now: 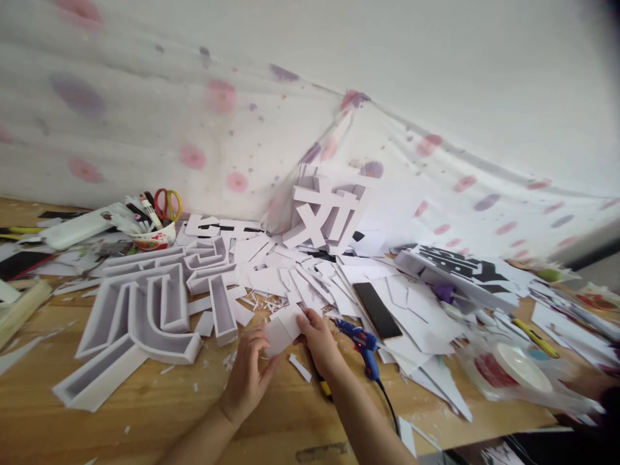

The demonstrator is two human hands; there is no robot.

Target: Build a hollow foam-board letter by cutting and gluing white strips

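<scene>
White foam board everywhere on this wooden table [159, 413]; lower middle of the frame, both hands are on one small white piece [283, 330]; the left hand [248, 378] has its fingers curled up around the piece's lower left edge, thumb toward the front, so it's closed lightly on it; the right hand [320, 342] pinches the right edge between thumb and fingertips, the rest of the fingers bent in. The piece sits just above the tabletop, tilted a bit, right in front of a heap of white scraps [290, 278].

Just right of the right hand lies a blue glue gun [361, 341] with its black cord running toward the bottom edge; above that, a black phone [376, 310] lies flat on the paper pile. Left of centre is a big hollow foam letter shape [140, 316] lying flat; another one [324, 216] stands leaning against the spotted cloth [217, 129] at the back. Upper left, a cup [155, 236] holds red and yellow scissors [167, 203] and pens; lower right, a tape roll [508, 365], a bit blurred.
</scene>
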